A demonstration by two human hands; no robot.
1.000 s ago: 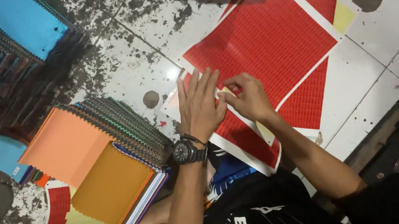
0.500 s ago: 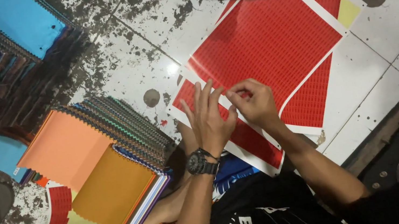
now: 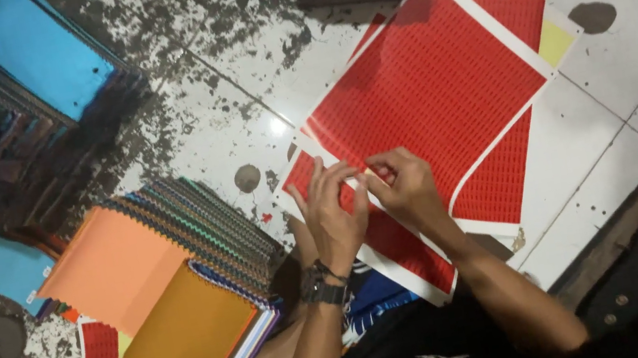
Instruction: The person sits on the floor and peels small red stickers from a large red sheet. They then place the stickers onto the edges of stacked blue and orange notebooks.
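Here, hands [image 3: 366,197] meeting, red sheet [image 3: 429,85] diagonal

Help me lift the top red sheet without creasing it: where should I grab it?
Take the top red sheet by its white border at the near edge, where the left hand and right hand meet. It lies flat, so only the edges can be pinched.

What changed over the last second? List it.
The left hand slid down the red sheets and closed up against the right hand; both now pinch at one spot. The red sheets, the fabric swatch stack and the tiled floor stayed put.
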